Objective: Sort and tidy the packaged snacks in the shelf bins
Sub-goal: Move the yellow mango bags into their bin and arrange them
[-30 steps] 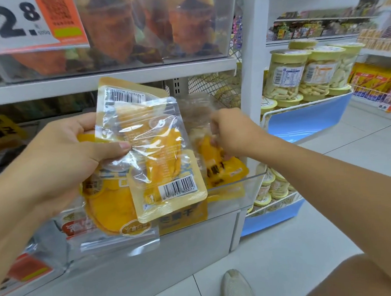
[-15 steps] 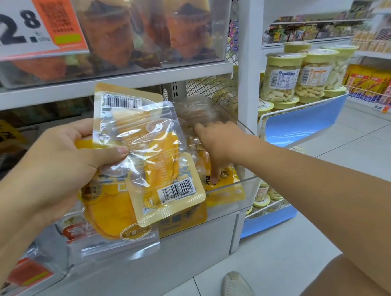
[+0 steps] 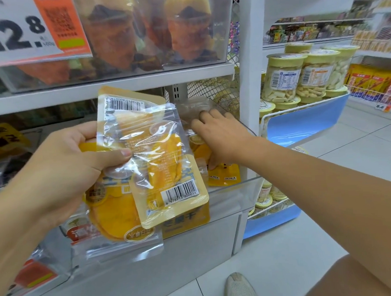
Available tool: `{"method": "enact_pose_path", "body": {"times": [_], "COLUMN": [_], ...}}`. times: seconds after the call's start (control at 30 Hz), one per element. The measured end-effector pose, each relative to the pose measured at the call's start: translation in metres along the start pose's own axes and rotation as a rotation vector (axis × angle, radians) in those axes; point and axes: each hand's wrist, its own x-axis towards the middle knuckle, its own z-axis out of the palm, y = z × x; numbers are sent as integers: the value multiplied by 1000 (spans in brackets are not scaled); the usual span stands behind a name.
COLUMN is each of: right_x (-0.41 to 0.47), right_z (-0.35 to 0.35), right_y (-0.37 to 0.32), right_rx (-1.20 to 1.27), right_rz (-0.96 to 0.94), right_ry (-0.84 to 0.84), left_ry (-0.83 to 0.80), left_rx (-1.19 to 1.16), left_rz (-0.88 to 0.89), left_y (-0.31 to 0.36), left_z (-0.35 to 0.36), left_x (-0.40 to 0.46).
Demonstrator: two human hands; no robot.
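**Left hand holds mango packets, right hand reaches into bin**

Dried mango packets [image 3: 154,164]: a fanned stack of clear/yellow pouches, barcodes facing camera, held up in front of the clear shelf bin [image 3: 234,191], at its front edge. Left hand [image 3: 75,170] grips the stack, thumb pressed across the front pouch. Right hand [image 3: 221,136] is inside the bin near its right wall, fingers spread and extended, resting on a yellow packet in the bin [image 3: 224,173]; no curl around it visible. Upper shelf: clear bin of orange snacks [image 3: 149,31] with price tag [image 3: 19,30]. Right: jars [image 3: 300,75] on a blue-fronted rack
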Motion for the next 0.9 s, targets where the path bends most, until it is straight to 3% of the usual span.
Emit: {"method": "enact_pose_path", "body": {"times": [0.23,0.47,0.63,0.9], "right_x": [0,-1,-9,-10], "right_z": [-14,-48,-37,-10], "right_y": [3,10,-5,-1], "right_rx": [179,75,-97,-19], "right_rz": [91,56,10,-3], "right_ry": [-44,-236,-115,177], "left_ry": [-13,2,3,14], "left_rx": [-5,1,15,23], "left_rz": [-20,-24,-28,-36], "left_y": [0,0,2,3], "left_z": [0,1,1,2], "left_x": [0,-1,-2,-3]}}
